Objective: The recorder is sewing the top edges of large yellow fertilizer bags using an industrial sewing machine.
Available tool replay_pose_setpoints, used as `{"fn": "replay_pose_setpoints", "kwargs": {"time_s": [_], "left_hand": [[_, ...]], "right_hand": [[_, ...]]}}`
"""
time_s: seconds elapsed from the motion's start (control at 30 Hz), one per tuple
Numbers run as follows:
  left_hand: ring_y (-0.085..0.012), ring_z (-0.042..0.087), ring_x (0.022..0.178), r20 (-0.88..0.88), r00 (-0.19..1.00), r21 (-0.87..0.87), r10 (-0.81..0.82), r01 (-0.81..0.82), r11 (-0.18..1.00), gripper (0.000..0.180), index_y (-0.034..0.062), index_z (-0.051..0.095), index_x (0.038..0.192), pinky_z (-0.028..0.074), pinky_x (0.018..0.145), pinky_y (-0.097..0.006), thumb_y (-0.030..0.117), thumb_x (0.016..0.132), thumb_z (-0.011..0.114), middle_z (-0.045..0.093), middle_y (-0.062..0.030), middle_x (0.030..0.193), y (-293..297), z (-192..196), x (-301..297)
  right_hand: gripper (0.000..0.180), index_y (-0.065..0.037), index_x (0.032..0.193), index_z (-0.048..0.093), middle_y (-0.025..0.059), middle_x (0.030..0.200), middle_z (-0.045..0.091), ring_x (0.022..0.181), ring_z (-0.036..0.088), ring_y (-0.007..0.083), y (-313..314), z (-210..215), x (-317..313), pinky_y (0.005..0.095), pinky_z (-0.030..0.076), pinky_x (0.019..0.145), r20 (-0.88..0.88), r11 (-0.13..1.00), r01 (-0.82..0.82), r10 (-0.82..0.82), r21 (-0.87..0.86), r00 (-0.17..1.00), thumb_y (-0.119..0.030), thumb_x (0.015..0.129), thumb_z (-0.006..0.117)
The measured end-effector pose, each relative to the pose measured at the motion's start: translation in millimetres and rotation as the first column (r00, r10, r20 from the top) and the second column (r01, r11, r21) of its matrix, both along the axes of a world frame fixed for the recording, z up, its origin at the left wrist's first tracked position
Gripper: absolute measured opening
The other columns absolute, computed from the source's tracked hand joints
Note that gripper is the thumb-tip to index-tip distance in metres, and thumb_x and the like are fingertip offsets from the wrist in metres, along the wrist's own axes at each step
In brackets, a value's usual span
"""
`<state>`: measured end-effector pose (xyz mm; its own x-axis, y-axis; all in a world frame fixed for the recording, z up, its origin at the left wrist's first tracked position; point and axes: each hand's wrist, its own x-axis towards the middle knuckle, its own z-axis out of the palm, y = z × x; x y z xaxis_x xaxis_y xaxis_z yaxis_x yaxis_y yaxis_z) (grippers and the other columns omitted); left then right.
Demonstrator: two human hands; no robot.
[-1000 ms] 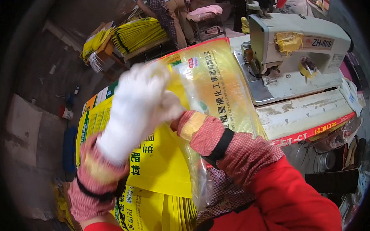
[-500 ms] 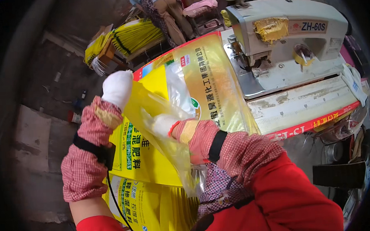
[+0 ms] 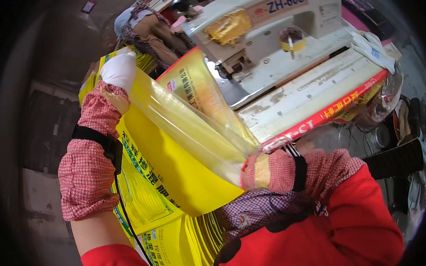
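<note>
A yellow woven sack with dark and green print lies in front of me, and a clear plastic liner runs along its edge. My left hand, in a white glove, is closed on the far end of the sack and liner. At the near end, my right hand is closed on the liner, its gloved fingers partly veiled by the film. Between the two hands the film is drawn fairly taut. Checked sleeve covers with black bands are on both forearms.
A pale industrial sewing machine stands right of the sack on a worn table. A gold printed sack lies beside it. Below my work is a stack of yellow sacks. A person bends over at the back.
My right hand has moved right and toward me, drawing the liner out taut. The whole view has turned toward the left, and the yellow sack now lies spread wider.
</note>
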<state>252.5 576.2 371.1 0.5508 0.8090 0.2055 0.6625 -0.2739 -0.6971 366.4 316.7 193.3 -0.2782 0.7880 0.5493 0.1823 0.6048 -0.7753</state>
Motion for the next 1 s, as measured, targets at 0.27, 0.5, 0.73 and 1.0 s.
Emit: {"fn": "replay_pose_setpoints", "kwargs": {"time_s": [0.27, 0.5, 0.73, 1.0], "left_hand": [[-0.0330, 0.066, 0.091, -0.100, 0.995, -0.050, 0.004, -0.010, 0.999, 0.023, 0.0077, 0.065, 0.102, 0.052, 0.074, -0.045, 0.013, 0.088, 0.046, 0.068, -0.0149, 0.095, -10, -18, 23], [-0.0344, 0.065, 0.091, -0.115, 0.993, -0.127, 0.015, -0.030, 0.991, 0.024, 0.0065, 0.062, 0.105, 0.052, 0.074, -0.045, 0.013, 0.090, 0.045, 0.067, -0.0168, 0.096, -22, -30, 37], [-0.0341, 0.064, 0.096, -0.119, 0.990, -0.189, 0.075, -0.097, 0.977, 0.026, 0.0027, 0.061, 0.107, 0.051, 0.081, -0.041, 0.011, 0.089, 0.044, 0.065, -0.0199, 0.103, 2, 2, 30], [-0.0260, 0.069, 0.075, 0.219, 0.974, -0.090, -0.062, 0.083, 0.992, 0.013, 0.0136, 0.059, 0.092, 0.053, 0.057, -0.043, 0.015, 0.087, 0.047, 0.066, -0.0097, 0.083, 4, -144, 71]], "right_hand": [[0.048, -0.004, 0.124, 0.052, 0.0189, 0.101, 0.064, 0.096, 0.061, 0.0350, 25, -16, 39, 0.0395, 0.049, 0.082, 0.147, 0.697, 0.666, -0.653, -0.268, 0.743, -0.022, 0.081, 0.064], [0.049, -0.008, 0.126, 0.052, 0.0164, 0.088, 0.067, 0.082, 0.064, 0.0331, 21, -4, 36, 0.0399, 0.051, 0.072, -0.124, 0.603, -0.049, -0.082, -0.796, 0.989, -0.024, 0.080, 0.060], [0.037, -0.007, 0.105, 0.064, 0.0198, 0.105, 0.064, 0.096, 0.062, 0.0365, 43, -8, 11, 0.0444, 0.050, 0.081, 0.343, 0.871, 0.294, -0.157, -0.394, 0.926, -0.033, 0.081, 0.058], [0.025, -0.006, 0.100, 0.059, 0.0180, 0.091, 0.064, 0.085, 0.064, 0.0325, 15, 18, 34, 0.0429, 0.050, 0.073, -0.086, 0.814, 0.110, -0.192, -0.571, 0.978, -0.028, 0.091, 0.052]]}}
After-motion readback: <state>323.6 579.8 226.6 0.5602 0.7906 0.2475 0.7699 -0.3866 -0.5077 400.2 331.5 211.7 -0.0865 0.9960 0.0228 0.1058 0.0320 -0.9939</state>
